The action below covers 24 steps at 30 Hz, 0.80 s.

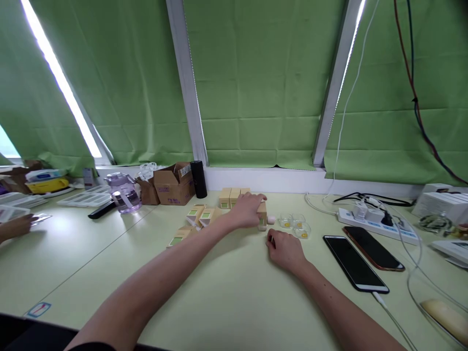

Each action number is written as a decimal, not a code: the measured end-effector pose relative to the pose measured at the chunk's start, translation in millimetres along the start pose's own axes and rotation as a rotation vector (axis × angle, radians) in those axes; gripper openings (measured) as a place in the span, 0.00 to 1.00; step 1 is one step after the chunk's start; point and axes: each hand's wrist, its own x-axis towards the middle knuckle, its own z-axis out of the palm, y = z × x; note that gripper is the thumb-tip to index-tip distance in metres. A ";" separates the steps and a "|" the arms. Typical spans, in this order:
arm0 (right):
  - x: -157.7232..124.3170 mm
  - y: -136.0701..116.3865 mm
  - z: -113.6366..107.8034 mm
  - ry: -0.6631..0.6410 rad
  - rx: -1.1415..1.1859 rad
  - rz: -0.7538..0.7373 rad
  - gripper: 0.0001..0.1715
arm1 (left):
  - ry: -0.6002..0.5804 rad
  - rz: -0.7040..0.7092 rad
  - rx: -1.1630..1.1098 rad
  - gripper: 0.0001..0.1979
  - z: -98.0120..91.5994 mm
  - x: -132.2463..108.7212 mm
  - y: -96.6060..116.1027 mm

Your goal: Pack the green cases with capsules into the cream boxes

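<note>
Left hand: the left hand (247, 208) reaches far forward, fingers curled over the top of a small tan box (262, 218) that stands upright on the surface (226, 292); the hand covers most of it
Right hand: the right hand (284, 249) rests on the surface just in front of that box, fingers loosely bent, holding nothing that shows; whether the fingertips touch the box cannot be told
Box location: mid-surface, at the right end of a row of like tan boxes (234, 196) near the window sill; a small pale pink piece (271, 220) lies just beside it
Loose boxes: more tan boxes with green labels (199, 217) lie tipped over to the left, under the left forearm
Clear cups: small clear cups with yellow inside (294, 225) sit just right of the box
Phones: two dark phones (356, 263) lie side by side at the right; a power strip (376, 222) behind them
Far left: a purple bottle (123, 192), a cardboard carton (174, 183), a black cylinder (198, 179); another person's hand (16, 226) at the edge
</note>
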 end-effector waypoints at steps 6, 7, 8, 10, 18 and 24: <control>0.3 -0.3 -1.0 -0.015 0.000 0.001 0.05 | 0.076 -0.020 0.166 0.30 8.3 72.4 -18.9; 0.2 -0.1 -0.9 -0.014 0.002 -0.002 0.05 | 0.075 -0.021 0.173 0.30 14.0 80.6 -20.2; 0.0 0.1 -0.7 -0.010 0.003 -0.006 0.05 | 0.072 -0.019 0.181 0.30 20.4 87.3 -21.1; -0.2 0.5 0.1 0.002 0.001 -0.016 0.05 | 0.060 -0.018 0.201 0.29 34.8 96.5 -22.0; 0.7 0.5 1.3 0.004 -0.010 -0.025 0.05 | -0.009 -0.073 0.259 0.26 75.8 99.9 -24.8; 1.0 0.5 2.6 0.002 0.000 -0.028 0.04 | 0.028 -0.120 0.204 0.29 76.1 82.2 -3.7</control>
